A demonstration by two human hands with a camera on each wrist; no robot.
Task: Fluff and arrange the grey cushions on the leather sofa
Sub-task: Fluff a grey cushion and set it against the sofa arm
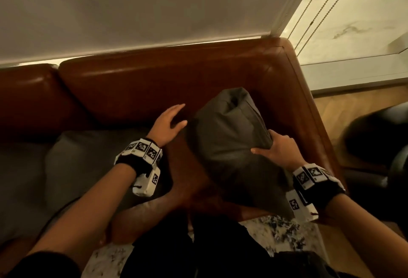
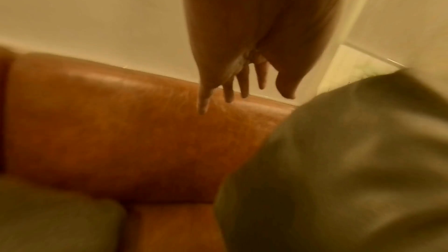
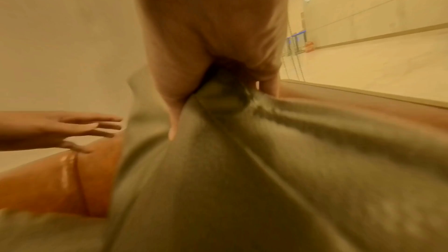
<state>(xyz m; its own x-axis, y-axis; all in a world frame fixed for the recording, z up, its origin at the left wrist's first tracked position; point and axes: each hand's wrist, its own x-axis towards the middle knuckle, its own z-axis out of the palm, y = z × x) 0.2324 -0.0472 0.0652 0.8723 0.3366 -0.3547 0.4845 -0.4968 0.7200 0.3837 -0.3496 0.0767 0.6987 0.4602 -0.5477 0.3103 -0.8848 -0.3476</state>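
Observation:
A dark grey cushion (image 1: 229, 141) stands on edge on the right seat of the brown leather sofa (image 1: 154, 79). My right hand (image 1: 276, 149) pinches its right edge, thumb on the near face, fingers behind; the right wrist view shows the fabric (image 3: 218, 170) bunched in that grip (image 3: 218, 91). My left hand (image 1: 170, 123) hovers just left of the cushion with fingers straight and spread, holding nothing (image 2: 242, 83). A second grey cushion (image 1: 84, 167) lies flat on the seat to the left, under my left forearm.
The sofa's right armrest (image 1: 309, 105) runs close behind the held cushion. A pale roller blind (image 1: 132, 13) hangs behind the backrest. A dark chair (image 1: 375, 145) stands right of the sofa on the wooden floor. A patterned rug (image 1: 282, 233) lies at my feet.

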